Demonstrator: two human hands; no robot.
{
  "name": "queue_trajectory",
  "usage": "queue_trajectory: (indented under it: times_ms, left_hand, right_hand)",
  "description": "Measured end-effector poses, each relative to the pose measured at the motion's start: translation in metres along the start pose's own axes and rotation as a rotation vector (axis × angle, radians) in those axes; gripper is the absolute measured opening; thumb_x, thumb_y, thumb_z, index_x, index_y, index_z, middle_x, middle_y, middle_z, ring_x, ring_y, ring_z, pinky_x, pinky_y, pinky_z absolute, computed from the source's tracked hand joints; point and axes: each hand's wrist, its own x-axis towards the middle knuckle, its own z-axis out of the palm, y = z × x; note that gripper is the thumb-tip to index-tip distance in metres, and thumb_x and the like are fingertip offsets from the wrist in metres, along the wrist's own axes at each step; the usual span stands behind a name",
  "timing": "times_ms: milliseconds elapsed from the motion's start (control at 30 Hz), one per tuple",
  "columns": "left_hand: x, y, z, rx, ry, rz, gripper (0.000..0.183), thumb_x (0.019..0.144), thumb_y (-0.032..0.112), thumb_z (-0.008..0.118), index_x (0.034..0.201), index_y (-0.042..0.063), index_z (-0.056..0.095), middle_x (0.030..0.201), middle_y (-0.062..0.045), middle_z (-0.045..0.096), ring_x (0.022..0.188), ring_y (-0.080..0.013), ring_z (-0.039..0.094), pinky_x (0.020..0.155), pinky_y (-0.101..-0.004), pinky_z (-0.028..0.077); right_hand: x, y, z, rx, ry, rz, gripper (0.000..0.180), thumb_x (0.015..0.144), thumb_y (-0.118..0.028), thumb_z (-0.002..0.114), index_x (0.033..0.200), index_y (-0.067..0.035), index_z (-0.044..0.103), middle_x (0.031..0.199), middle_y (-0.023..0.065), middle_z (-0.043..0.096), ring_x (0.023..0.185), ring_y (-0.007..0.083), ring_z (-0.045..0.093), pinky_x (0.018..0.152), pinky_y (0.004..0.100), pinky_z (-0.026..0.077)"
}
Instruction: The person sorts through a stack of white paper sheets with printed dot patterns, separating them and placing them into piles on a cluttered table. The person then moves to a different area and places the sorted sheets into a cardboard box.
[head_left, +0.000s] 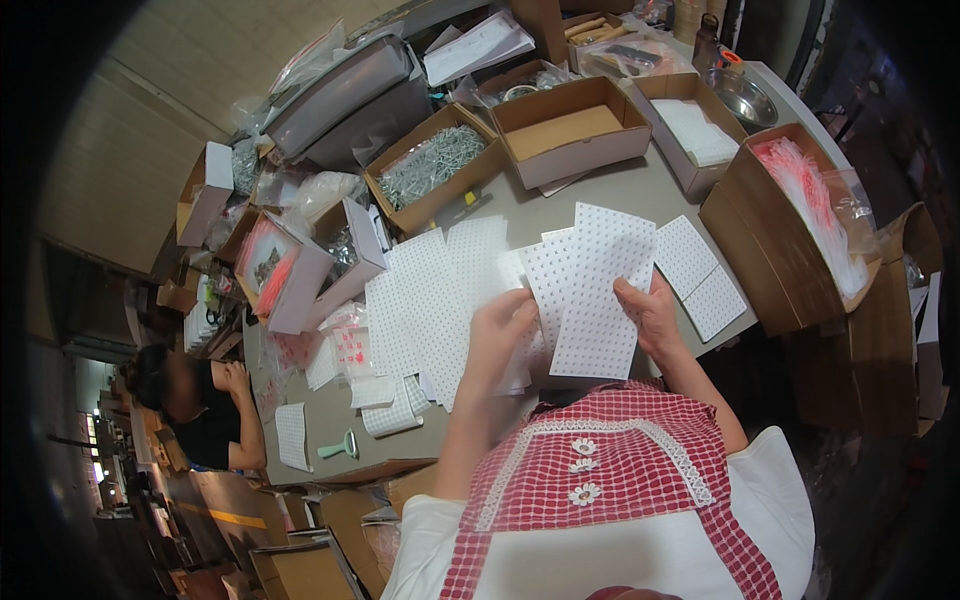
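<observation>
Fanned white sheets printed with rows of small marks are held above the table, just in front of the apron. My right hand pinches them at their right edge, thumb on top. At the left edge, my left hand, slightly blurred, grips the sheets with its thumb and fingers. More printed sheets lie overlapping on the table to the left, partly behind my left hand. To the right of my right hand lies a separate stack of similar sheets.
A cardboard box of screws, a low cardboard box and a box of red-edged plastic bags line the table. A green-handled peeler lies at left. A metal bowl stands far right. Another person is at left.
</observation>
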Motion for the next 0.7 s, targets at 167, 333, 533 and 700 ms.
queue_trajectory:
  times_ms: [167,333,533,700]
  left_hand:
    - [0.000,-0.003,0.006,0.193,0.064,0.077,0.010,0.092,0.006,0.070,0.083,0.003,0.067,0.078,0.004,0.064,0.071,-0.0029,0.054,0.063,-0.0202,0.043]
    - [0.000,-0.003,0.007,0.168,0.142,0.120,0.023,0.092,0.006,0.070,0.073,0.007,0.058,0.075,0.006,0.060,0.069,-0.0006,0.050,0.061,-0.0193,0.040]
    - [0.007,-0.005,0.005,0.131,0.232,0.084,0.022,0.097,0.009,0.067,0.078,0.009,0.055,0.071,0.009,0.053,0.064,-0.0004,0.043,0.058,-0.0201,0.036]
    - [0.011,-0.006,-0.003,-0.111,0.274,-0.080,0.030,0.097,0.009,0.064,0.125,-0.001,0.063,0.109,-0.009,0.070,0.092,-0.0153,0.065,0.083,-0.0316,0.053]
  right_hand:
    - [0.002,0.009,-0.003,-0.038,0.004,0.051,0.043,0.093,-0.008,0.073,0.132,0.001,0.057,0.121,0.0115,0.069,0.106,0.0196,0.068,0.095,0.0346,0.054]
    - [0.001,0.010,-0.003,-0.053,-0.061,0.046,0.043,0.092,-0.010,0.075,0.131,0.001,0.058,0.119,0.0112,0.069,0.104,0.0194,0.068,0.094,0.0346,0.054]
    - [0.002,0.011,-0.004,-0.062,0.002,0.065,0.040,0.093,-0.009,0.073,0.129,0.001,0.060,0.120,0.0113,0.070,0.106,0.0195,0.068,0.094,0.0349,0.054]
    - [0.003,0.013,-0.008,0.003,0.105,0.070,0.037,0.095,-0.008,0.071,0.129,0.001,0.060,0.121,0.0112,0.070,0.105,0.0181,0.069,0.094,0.0346,0.054]
